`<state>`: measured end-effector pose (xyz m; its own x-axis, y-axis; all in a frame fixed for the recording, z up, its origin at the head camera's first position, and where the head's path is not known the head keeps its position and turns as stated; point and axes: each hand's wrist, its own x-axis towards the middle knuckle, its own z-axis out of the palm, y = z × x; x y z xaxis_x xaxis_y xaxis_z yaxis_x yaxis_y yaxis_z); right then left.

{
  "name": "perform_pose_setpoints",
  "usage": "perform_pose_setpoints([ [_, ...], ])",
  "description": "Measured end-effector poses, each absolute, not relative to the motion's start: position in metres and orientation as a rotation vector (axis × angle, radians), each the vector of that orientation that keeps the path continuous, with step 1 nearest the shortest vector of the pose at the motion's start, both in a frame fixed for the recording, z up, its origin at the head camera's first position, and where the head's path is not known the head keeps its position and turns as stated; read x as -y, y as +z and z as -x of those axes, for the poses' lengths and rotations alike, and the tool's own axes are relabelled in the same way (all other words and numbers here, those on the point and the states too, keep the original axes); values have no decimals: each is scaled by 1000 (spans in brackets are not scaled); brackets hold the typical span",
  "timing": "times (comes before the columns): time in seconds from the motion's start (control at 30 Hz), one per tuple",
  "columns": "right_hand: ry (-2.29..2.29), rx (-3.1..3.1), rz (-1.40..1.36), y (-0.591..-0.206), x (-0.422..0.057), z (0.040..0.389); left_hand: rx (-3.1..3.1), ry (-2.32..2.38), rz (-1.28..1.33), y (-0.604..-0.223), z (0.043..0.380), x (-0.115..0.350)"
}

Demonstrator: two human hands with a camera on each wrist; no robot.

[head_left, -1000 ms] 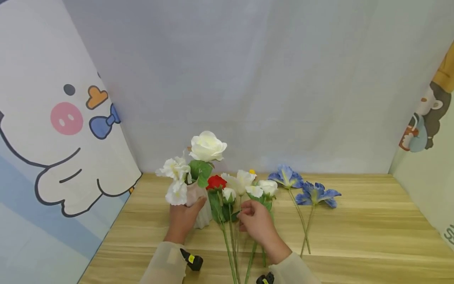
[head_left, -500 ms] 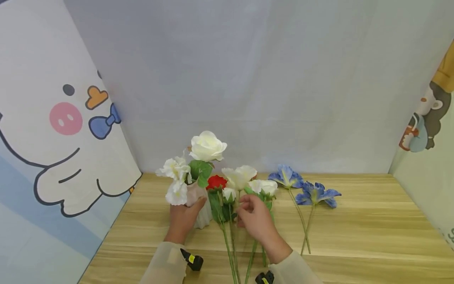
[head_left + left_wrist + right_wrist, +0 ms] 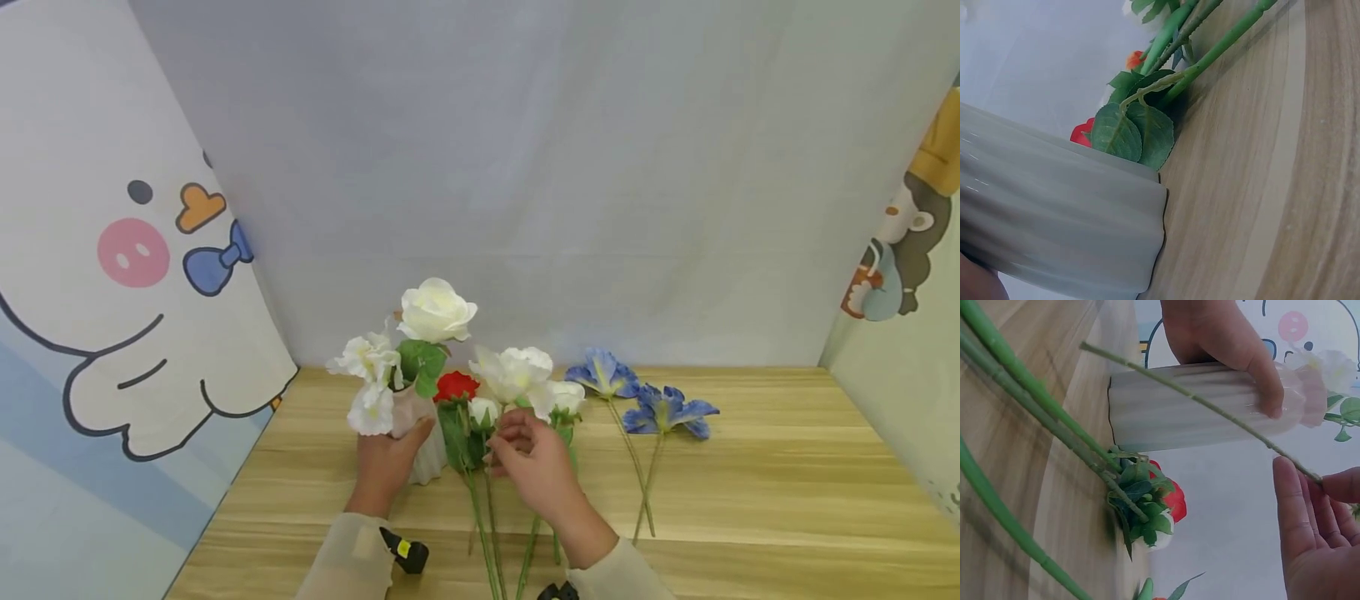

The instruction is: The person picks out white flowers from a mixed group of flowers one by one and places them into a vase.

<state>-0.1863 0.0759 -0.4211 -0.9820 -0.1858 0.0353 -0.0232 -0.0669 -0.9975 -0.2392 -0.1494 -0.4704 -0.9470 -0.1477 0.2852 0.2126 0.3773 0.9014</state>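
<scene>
The right hand [image 3: 536, 462] has shifted a little left, toward the vase [image 3: 429, 460], compared with 1 second ago. It holds 1 white flower [image 3: 508, 375] by the stem [image 3: 1191, 395], pinched narrowly between thumb and fingertips. The stem hung nearly straight down from the fingers in the head view then; now it slants, its free lower end swung toward the vase. The right wrist view shows that end bare and crossing in front of the vase wall, outside the mouth.

The left hand [image 3: 384, 468] looks the same as it did: curled round the upper part of the vase, thumb laid along the side, with the base standing on the worktop [image 3: 757, 492]. 1 white rose [image 3: 437, 312] and a spray of white frilled blooms [image 3: 370, 375] already stand in the vase, also as before.

For the work, my reading is that the flower has come clear enough to be steered, but its end points low and remains to be raised to the mouth. The red rose [image 3: 455, 386] and white bud [image 3: 483, 410] lie between vase and right hand, so a catch seems possible there. 2 blue flowers [image 3: 602, 375] lie untouched, well apart.
</scene>
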Motion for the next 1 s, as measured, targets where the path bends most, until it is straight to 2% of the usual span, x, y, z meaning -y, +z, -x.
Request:
perform_pose_setpoints([
  [0.2,-2297,-2089,287,-406,-75,182,2320,-1601,40,-482,246,154],
  [0.43,-2383,-2182,395,-396,-75,182,2317,-1595,62,-481,245,153],
  [0.67,-2338,-2217,363,-382,-77,183,2315,-1580,58,-481,245,153],
  [1.0,-2403,-2219,459,-370,-80,187,2310,-1602,74,-480,245,153],
])
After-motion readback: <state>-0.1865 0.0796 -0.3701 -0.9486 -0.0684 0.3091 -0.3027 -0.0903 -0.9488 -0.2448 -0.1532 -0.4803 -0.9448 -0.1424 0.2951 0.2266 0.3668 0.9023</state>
